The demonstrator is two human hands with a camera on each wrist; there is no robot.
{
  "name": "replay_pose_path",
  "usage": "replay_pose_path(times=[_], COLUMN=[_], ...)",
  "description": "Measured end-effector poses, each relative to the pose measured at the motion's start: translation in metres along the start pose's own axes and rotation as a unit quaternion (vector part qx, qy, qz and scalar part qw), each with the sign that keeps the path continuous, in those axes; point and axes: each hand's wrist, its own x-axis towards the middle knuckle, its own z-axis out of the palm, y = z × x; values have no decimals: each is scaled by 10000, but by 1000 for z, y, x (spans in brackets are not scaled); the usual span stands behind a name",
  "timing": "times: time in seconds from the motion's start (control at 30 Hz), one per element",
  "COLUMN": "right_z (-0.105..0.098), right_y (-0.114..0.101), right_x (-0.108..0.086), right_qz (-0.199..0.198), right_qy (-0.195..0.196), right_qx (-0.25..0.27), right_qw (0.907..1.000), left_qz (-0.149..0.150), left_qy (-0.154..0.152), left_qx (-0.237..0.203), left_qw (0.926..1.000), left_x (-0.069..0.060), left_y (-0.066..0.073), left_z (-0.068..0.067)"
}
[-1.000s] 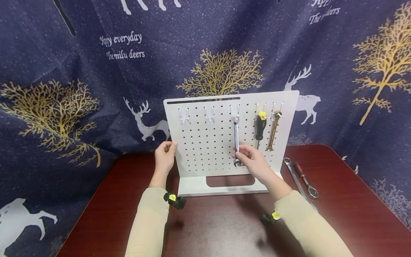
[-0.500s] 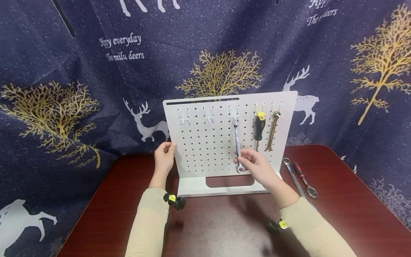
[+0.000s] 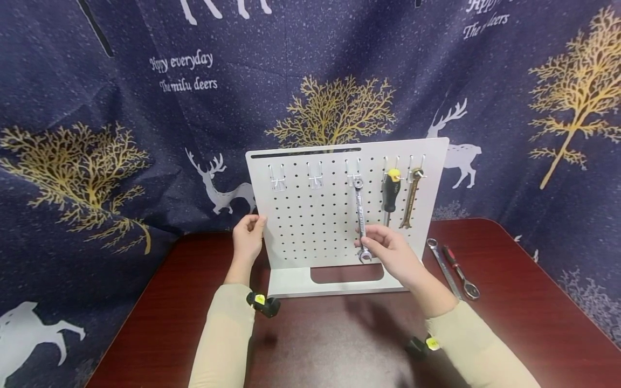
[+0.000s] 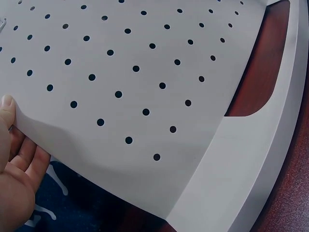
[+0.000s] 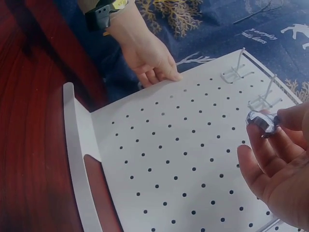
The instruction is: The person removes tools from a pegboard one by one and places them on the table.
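In the head view my right hand (image 3: 390, 253) pinches a silver combination wrench (image 3: 361, 221) near its lower, open end. The wrench's ring end is up by the middle hook (image 3: 353, 175) of the white pegboard (image 3: 310, 226); I cannot tell whether it touches the hook. From the right wrist, the wrench (image 5: 263, 123) shows end-on between thumb and fingers. My left hand (image 3: 249, 237) grips the pegboard's left edge, thumb in front and fingers behind, as the left wrist view shows on that hand (image 4: 21, 169).
A black and yellow screwdriver (image 3: 391, 191) and a brass-coloured wrench (image 3: 412, 199) hang at the board's right. Two bare hooks, a left one (image 3: 278, 180) and another (image 3: 315, 178), are at its left. A long wrench (image 3: 443, 268) and a red-handled ratchet (image 3: 461, 272) lie on the table (image 3: 310, 339).
The right hand and wrench have moved slightly right and down, and the wrench's upper end now leans away from the middle hook's centre. The left hand has stayed at the board's edge.
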Motion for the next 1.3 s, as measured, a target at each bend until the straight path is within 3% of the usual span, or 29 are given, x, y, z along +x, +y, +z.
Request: replay_pose_path(times=[0.43,0.8,1.3], right_z=[-17,-32,-60], right_y=[4,19,41], right_x=[-12,-28,-54], right_qz=[-47,-148,247], right_qy=[39,358,714], right_qx=[-53,-73,-532], right_qw=[10000,9992,9957], left_qz=[22,-25,-70], left_qy=[36,12,24], left_qx=[-37,7,9], left_qw=[10000,10000,10000], left_x=[0,0,0], left_y=[2,0,0], left_z=[0,0,0])
